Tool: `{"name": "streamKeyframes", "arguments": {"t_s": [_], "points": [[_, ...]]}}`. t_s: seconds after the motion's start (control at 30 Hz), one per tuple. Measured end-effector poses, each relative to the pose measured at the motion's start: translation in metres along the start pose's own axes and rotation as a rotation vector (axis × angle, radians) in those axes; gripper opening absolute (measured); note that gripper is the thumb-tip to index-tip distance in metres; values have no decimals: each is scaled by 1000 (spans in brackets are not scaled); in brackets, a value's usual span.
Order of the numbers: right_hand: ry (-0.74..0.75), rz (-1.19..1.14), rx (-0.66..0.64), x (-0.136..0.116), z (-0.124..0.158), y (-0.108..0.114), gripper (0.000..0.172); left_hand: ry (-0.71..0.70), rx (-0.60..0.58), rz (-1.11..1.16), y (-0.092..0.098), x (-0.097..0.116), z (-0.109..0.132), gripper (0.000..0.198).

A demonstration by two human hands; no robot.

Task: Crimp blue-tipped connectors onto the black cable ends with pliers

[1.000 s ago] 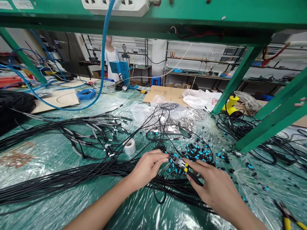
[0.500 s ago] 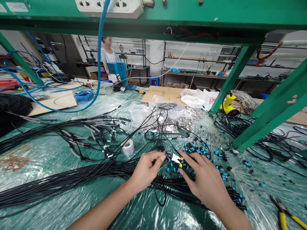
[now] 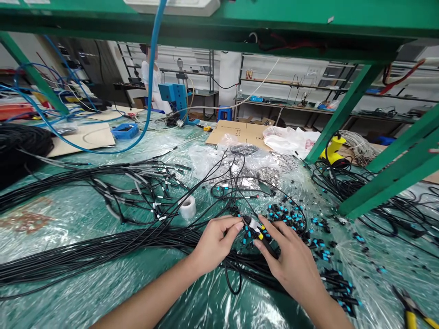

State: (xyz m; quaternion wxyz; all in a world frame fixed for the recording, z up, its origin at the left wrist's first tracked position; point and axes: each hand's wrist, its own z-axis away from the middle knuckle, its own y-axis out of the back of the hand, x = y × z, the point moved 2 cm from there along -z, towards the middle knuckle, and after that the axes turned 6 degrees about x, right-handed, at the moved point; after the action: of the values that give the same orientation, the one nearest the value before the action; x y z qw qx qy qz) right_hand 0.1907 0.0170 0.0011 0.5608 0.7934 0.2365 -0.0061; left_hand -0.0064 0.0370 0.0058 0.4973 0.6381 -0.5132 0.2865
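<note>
My left hand (image 3: 216,241) pinches a thin black cable between thumb and fingertips. A dark cable end (image 3: 247,220) sits against the pliers' head, partly hidden by my fingers. In my right hand (image 3: 293,258) is a small pair of pliers (image 3: 254,224) with a silver head and yellow-and-black handles. Its jaws point toward my left fingertips; how far apart they are is too small to tell. Beneath and beyond both hands lie many small black connectors with blue parts (image 3: 284,214). A thick bundle of black cables (image 3: 137,241) runs in from the left under my hands.
A roll of clear tape (image 3: 188,208) stands left of my hands. Metal parts in plastic bags (image 3: 247,171) lie beyond. Yellow-handled pliers (image 3: 409,307) rest at bottom right. Green shelf posts (image 3: 346,114) rise on the right. A blue hose (image 3: 151,87) hangs in front. A person (image 3: 152,80) stands far back.
The pliers' head has tilted slightly and come close against my left fingertips. Both hands keep their grip. The whole view has shifted a little, and the person at the back has turned.
</note>
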Motion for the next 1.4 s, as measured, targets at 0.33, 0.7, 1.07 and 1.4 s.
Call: {"name": "streamKeyframes", "arguments": {"t_s": [0.33,0.7,1.07,1.4], "points": [[-107,-180,-117,-5,0,2,39,-45,46,-100,1,0,-1,33],[-35,19,-6,0,-2,0,45,-20,17,-148,4,-5,-4,30],[94,124,76,2,-3,2,54,-80,-54,-220,8,3,-4,29],[108,167,104,1,-4,2,51,-82,-41,-211,8,2,-4,28]]}}
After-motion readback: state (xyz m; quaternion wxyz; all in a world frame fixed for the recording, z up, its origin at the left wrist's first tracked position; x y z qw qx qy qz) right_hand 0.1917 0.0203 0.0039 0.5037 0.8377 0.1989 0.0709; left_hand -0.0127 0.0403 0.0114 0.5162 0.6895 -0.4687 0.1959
